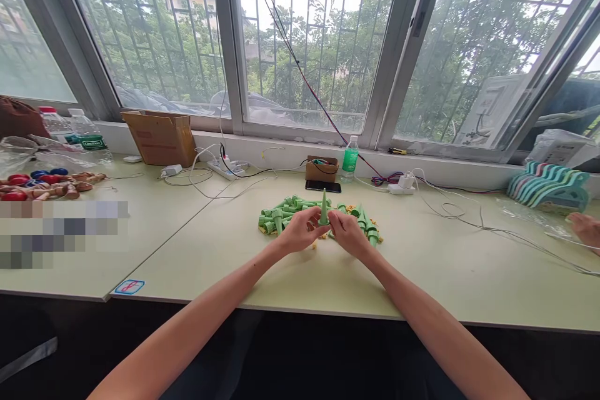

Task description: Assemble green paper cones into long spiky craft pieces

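Left grip (302, 229) and right grip (347, 231) both closed on the one piece, and it's a green cone (324, 207), standing upright, its tip pointing up at the window! I've got it pinched low, near the base, left fingers curled in from one side, right thumb and fingers pressed in from the other, the two nearly meeting around it. My forearms reach in from the near edge of the desk (225, 269), and the cone sits right out in front, between my fingers.

Look just beside my left: a heap of green pieces (277, 221), tumbled every which way. More of them, a green cluster (372, 235), lie just beyond my right, with small yellow bits (314, 247) scattered in among it all and just in front; too small for me to make out what they are.

Directly behind the heap lies a dark phone (323, 187), flat, a small brown box (321, 170) right behind that, and a green-labelled bottle (349, 160) standing upright next to the box. Out at the far right edge, well apart from my work, another person's hand (585, 229) shows near a row of teal and pink hangers (548, 186)!
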Tool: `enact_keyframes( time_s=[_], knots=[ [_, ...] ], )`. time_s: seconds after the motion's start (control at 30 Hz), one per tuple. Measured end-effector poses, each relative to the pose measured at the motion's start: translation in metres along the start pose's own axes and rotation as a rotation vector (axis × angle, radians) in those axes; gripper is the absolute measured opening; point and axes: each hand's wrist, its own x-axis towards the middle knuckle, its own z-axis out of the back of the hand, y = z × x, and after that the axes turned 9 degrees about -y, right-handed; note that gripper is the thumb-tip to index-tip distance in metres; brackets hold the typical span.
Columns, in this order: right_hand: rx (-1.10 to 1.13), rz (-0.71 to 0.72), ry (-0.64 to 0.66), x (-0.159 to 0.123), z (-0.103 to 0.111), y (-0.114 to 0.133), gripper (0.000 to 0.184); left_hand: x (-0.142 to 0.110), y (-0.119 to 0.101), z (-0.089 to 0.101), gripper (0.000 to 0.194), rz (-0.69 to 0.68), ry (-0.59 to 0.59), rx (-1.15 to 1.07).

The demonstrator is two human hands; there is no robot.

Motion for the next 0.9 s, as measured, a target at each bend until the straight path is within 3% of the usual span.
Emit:
enact_keyframes(
  time_s=[0.33, 0.9],
  knots=[
    [0.088, -0.103, -0.039, -0.0006, 0.0, 0.0063, 0.044, 0.0009, -0.0042, 0.0007, 0.03, 0.023, -0.035, -0.119],
    [0.145, -0.161, -0.036, -0.0021, -0.0033, 0.0026, 0.053, -0.0005, 0.0022, 0.0039, 0.02, -0.273, -0.051, 0.111]
  ],
)
